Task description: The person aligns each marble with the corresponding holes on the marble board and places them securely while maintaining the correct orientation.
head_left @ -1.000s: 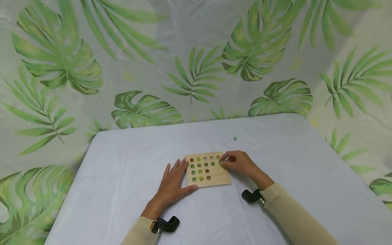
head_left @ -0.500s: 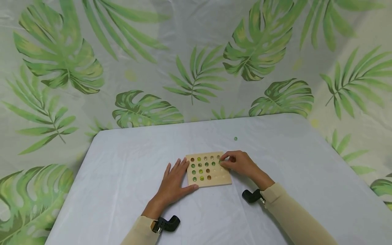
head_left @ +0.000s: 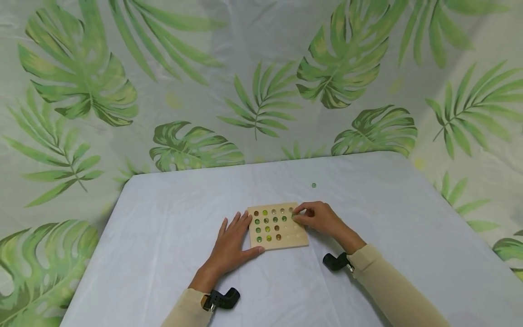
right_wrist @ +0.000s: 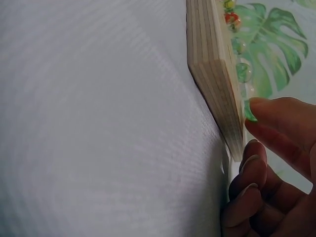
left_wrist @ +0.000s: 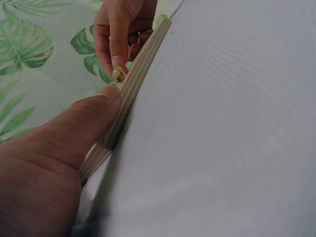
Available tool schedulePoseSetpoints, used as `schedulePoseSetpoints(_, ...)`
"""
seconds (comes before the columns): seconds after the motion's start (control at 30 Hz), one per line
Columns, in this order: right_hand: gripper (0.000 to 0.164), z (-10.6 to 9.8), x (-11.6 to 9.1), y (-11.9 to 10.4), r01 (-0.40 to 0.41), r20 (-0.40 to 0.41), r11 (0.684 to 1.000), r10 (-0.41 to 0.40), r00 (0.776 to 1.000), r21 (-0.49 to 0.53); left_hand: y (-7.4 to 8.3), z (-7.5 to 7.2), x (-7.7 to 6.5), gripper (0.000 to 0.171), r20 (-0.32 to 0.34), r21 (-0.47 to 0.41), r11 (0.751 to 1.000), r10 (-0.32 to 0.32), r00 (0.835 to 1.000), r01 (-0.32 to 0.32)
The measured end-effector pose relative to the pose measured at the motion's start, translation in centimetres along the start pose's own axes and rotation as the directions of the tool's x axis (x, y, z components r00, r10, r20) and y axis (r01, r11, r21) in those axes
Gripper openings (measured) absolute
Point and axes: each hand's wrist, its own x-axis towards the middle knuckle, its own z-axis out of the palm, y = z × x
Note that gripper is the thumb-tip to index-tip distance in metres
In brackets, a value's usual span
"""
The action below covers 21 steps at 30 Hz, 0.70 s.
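A pale wooden board [head_left: 301, 241] with rows of round hollows lies on the white table. Glass marbles in green, yellow, brown and clear fill many of the hollows; several at the near right hold none. My left hand [head_left: 230, 250] lies spread at the board's left side, fingertips along that edge, and the thumb [left_wrist: 106, 101] presses the near edge. Over the second row's right end, my right hand [head_left: 323, 220] pinches a green marble [right_wrist: 250, 111] between thumb and index finger, low over the board. Its other fingers curl beside the board's right edge.
One loose green marble [head_left: 313, 185] lies on the white tablecloth [head_left: 171, 204] beyond the board's far right corner. Leaf-patterned cloth [head_left: 269, 54] hangs behind the table. A black camera [head_left: 224, 299] is strapped to the left wrist, another [head_left: 335, 262] to the right.
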Motion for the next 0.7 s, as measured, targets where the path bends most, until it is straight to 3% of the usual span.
schedulePoseSetpoints(0.4,0.018,-0.11,-0.44,0.20,0.020,0.018,1.000,-0.020,1.000,0.006,0.14,0.14,-0.13,0.095,0.013,-0.006,1.000,0.001,1.000,-0.001)
schedulePoseSetpoints(0.7,0.021,-0.83,-0.26,-0.06,0.058,0.066,0.998,-0.057,0.996,-0.016,0.31,-0.34,-0.05,0.094,-0.018,-0.016,1.000,0.022,1.000,-0.023)
